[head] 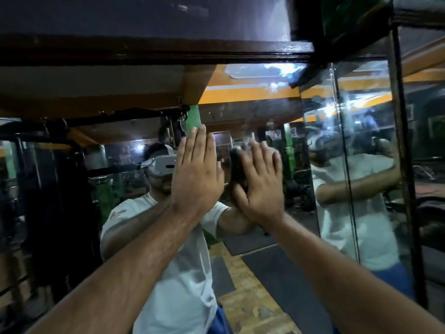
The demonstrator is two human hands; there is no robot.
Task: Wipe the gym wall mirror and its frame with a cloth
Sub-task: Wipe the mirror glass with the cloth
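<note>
The wall mirror [269, 131] fills the view, with its dark wooden frame [168, 50] running across the top. My left hand [196, 174] lies flat on the glass, fingers straight and pointing up. Just to its right, my right hand [261, 182] presses a dark cloth [237, 169] flat against the mirror with straight fingers. Only the cloth's left edge shows past the hand. My own reflection stands in the glass behind both hands.
A second mirror panel [361, 165] meets this one at a corner on the right, bordered by a dark upright frame post [404, 165]. Gym machines and floor mats show only as reflections.
</note>
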